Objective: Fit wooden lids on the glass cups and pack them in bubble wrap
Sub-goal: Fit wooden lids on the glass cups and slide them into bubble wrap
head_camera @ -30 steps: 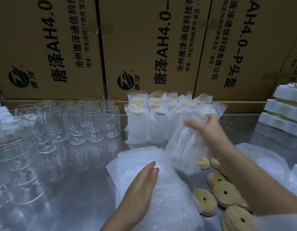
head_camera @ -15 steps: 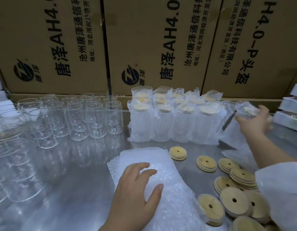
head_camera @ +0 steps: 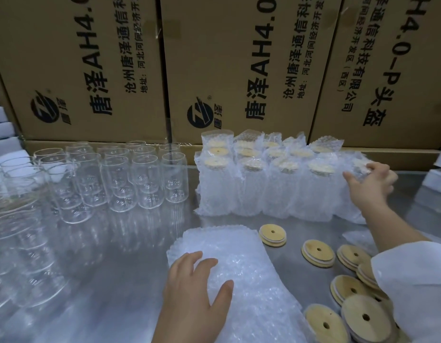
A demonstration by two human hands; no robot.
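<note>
At the back of the steel surface (head_camera: 130,268), your right hand (head_camera: 370,180) curls its fingers (head_camera: 374,167) round the top of a wrapped cup (head_camera: 360,164), at the right end of the packed row (head_camera: 254,184). Your left hand (head_camera: 197,293) holds nothing and lies flat with fingers spread on the bubble wrap (head_camera: 239,258) stack nearest you. Bare cups (head_camera: 145,179) stand in close ranks to the left, none of them lidded. Loose lids (head_camera: 318,253) lie to the right, some overlapping, beside your sleeve (head_camera: 417,288).

The risks are plain. If you let go before the wrapped cup's base sits flat, it may topple into its neighbours. The film looks slippery, so a light pinch at the top could slide off. Your sleeve hangs over the lids and could sweep some away as the arm draws back. The bare cups stand close together, and a careless reach may knock them together.

Behind, the cartons (head_camera: 239,58) read "唐泽AH4.0" beside a round logo marked 唐泽. Smaller lines give "沧州唐泽通信科技" and "地址:河北河间经济开发". The right-hand carton adds "有限公司" and "-P头盔".
</note>
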